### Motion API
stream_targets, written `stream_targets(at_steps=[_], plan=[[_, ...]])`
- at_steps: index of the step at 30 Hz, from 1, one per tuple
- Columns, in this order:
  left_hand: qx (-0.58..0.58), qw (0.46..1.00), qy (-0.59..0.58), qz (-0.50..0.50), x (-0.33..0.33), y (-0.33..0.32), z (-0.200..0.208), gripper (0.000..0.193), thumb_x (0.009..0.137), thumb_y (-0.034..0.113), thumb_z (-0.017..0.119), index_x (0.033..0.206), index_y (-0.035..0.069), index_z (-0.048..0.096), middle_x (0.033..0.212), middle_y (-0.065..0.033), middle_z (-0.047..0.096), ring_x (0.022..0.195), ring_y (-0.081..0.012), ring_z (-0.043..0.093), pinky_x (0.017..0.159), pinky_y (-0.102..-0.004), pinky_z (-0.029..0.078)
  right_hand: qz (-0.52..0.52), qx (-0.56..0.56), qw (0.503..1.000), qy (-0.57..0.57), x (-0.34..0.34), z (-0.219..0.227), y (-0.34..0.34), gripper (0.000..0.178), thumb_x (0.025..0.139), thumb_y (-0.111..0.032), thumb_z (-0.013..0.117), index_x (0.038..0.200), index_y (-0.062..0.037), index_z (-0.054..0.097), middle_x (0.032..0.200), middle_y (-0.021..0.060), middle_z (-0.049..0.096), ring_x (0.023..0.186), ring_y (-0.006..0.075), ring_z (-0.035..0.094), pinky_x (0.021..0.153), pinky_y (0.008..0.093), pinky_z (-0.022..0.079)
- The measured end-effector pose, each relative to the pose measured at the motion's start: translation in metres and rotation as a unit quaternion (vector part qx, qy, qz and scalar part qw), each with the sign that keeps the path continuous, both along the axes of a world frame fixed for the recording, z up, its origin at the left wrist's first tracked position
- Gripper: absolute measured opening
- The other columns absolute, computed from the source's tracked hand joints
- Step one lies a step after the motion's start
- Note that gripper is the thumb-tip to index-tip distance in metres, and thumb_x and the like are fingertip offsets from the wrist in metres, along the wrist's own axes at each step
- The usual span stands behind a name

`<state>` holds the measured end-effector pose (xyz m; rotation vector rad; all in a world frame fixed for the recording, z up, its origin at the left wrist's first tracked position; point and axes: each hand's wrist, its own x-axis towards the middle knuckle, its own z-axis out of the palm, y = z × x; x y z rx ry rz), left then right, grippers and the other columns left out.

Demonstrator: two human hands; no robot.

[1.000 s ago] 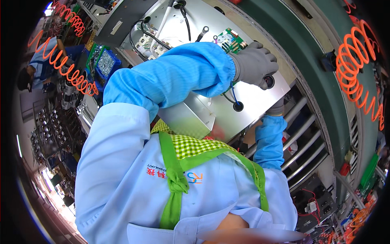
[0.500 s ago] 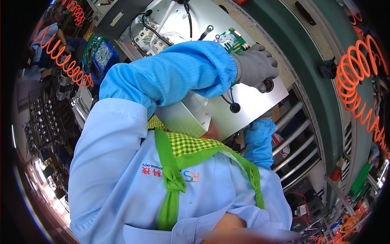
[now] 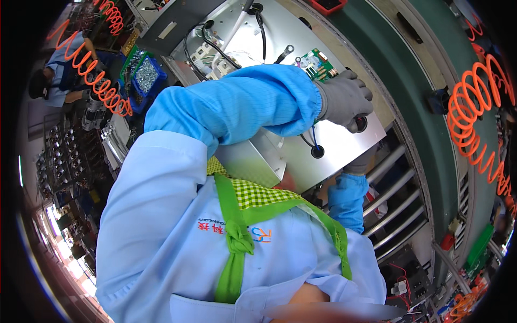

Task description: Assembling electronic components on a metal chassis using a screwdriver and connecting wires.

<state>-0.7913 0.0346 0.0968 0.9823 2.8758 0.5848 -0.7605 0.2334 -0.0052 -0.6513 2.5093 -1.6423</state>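
A bright sheet-metal panel [image 3: 344, 148] of an open metal housing lies in front of me. My left hand [image 3: 346, 102], in a grey glove, reaches across it to the far right. Its fingers are curled, and a fingertip presses at a black grommet [image 3: 361, 124] in the panel. My right hand [image 3: 362, 163], also gloved, is at the panel's right edge, partly beneath it, with its fingers hidden. A green circuit board [image 3: 318, 63] sits just beyond the left wrist. Blue and black wires pass through another black grommet [image 3: 317, 152].
Metal rollers [image 3: 389, 188] run along the right, beside a green conveyor surface [image 3: 401, 70]. Orange coiled hoses [image 3: 467, 110] hang on both sides. A blue bin [image 3: 146, 78] of small metal parts stands at left. Another person [image 3: 62, 70] works at the far left.
The whole view has shifted slightly, so the panel sits a little lower and further right. My left fingers have moved slightly over the grommet. The right hand stays by the panel's edge.
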Motion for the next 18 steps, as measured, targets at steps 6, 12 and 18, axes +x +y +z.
stream_targets(at_steps=[6, 12, 18], plan=[[-0.001, 1.000, 0.003, 0.006, 0.001, 0.001, -0.004, 0.038, 0.066, 0.039, 0.073, 0.093, 0.013, 0.064, 0.108, -0.0077, 0.058, 0.108, -0.0269, 0.053, 0.098, -0.0450, 0.035, -0.127, -0.329, 0.874, -0.334, 0.026, -0.005, 0.010, 0.037, 0.089, -0.031, 0.056, 0.107, 0.0009, 0.060, 0.108, 0.0132, 0.062, 0.098, 0.0218, 0.060, 0.089, 0.0338, 0.046], [-0.018, 1.000, -0.011, -0.005, -0.003, 0.007, -0.002, 0.038, 0.068, 0.040, 0.071, 0.094, 0.014, 0.063, 0.108, -0.0075, 0.058, 0.108, -0.0267, 0.053, 0.097, -0.0464, 0.035, -0.082, -0.381, 0.815, -0.428, 0.023, -0.005, 0.017, 0.031, 0.087, -0.019, 0.049, 0.106, 0.0034, 0.059, 0.102, 0.0154, 0.064, 0.098, 0.0240, 0.061, 0.087, 0.0348, 0.048], [-0.037, 0.999, -0.001, -0.002, -0.002, 0.001, -0.004, 0.038, 0.069, 0.041, 0.070, 0.095, 0.014, 0.063, 0.108, -0.0082, 0.058, 0.107, -0.0269, 0.054, 0.098, -0.0476, 0.035, -0.088, -0.399, 0.821, -0.398, 0.019, -0.003, 0.003, 0.032, 0.090, -0.021, 0.050, 0.111, 0.0027, 0.057, 0.107, 0.0132, 0.063, 0.096, 0.0233, 0.061, 0.086, 0.0334, 0.047]])
